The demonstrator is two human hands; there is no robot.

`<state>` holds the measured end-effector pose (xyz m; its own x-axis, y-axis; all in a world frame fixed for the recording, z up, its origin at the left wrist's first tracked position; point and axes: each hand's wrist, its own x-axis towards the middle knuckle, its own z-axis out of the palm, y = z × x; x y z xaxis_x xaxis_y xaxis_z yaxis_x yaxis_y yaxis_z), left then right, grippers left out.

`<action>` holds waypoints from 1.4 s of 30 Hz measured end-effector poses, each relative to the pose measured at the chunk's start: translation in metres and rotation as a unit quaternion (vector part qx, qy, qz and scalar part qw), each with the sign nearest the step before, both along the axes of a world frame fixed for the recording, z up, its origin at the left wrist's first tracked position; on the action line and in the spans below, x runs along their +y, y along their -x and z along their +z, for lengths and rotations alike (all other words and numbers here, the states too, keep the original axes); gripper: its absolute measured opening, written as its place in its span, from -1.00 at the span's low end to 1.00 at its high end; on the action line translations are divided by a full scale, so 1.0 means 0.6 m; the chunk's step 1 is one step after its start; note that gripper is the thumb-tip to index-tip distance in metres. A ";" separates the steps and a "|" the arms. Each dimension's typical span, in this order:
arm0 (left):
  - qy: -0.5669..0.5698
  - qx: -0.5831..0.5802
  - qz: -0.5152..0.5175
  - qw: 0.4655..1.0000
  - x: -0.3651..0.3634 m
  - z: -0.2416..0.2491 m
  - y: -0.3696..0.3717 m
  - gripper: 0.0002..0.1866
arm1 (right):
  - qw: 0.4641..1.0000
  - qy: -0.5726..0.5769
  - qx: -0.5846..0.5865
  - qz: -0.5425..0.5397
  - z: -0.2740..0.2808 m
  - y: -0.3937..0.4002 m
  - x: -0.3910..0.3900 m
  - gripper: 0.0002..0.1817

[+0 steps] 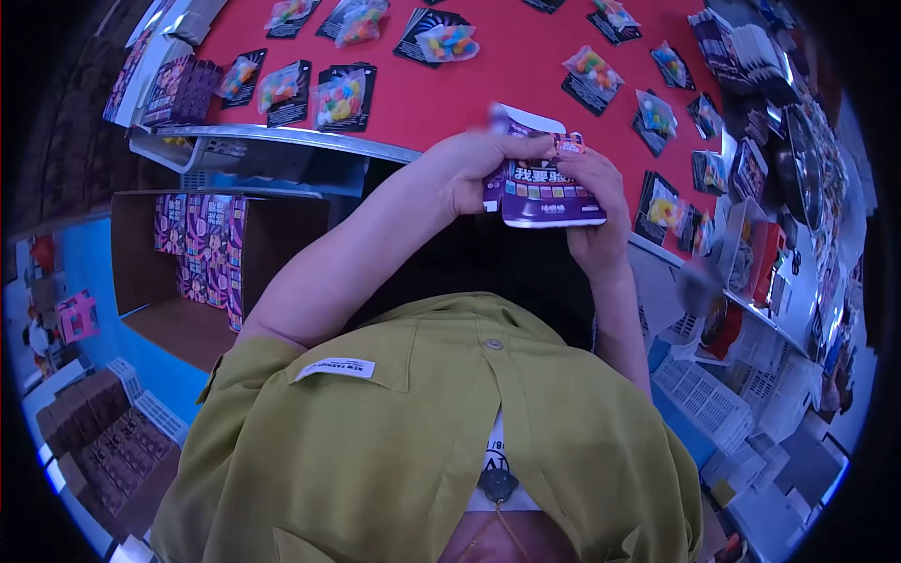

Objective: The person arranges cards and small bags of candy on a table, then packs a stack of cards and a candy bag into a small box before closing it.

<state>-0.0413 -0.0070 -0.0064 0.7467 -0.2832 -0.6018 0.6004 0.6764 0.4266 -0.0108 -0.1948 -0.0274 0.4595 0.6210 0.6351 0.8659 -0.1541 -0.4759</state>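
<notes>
Both hands are on one purple printed box [549, 192] at the front edge of the red table [488, 89]. My left hand [483, 164] grips its left side, with the thumb across the upper part. My right hand [601, 197] holds the right side, fingers bent over the face. A pale flap stands out at the box's top left. Beyond the hands lie small clear bags of colourful pieces [449, 42] on black cards [413, 38]. Another bag [338, 101] rests on cards near the table edge at the left.
An open cardboard box [150, 310] with stacked purple boxes [202, 249] stands low at the left. Folded purple boxes [178, 91] sit at the table's left edge. At the right are more cartons [749, 169], a red container [768, 263] and white baskets [699, 399].
</notes>
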 end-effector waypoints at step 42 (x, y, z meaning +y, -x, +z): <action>-0.330 -0.471 0.127 0.808 0.055 -0.018 0.018 -0.70 | 0.620 -0.298 0.721 0.089 0.052 -0.018 0.063 -0.52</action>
<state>-0.0522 0.0262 -0.0173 0.9451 0.1015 0.3106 -0.3239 0.1654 0.9315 0.0002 -0.1568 0.0039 0.7735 0.5965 -0.2141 -0.5468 0.4572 -0.7014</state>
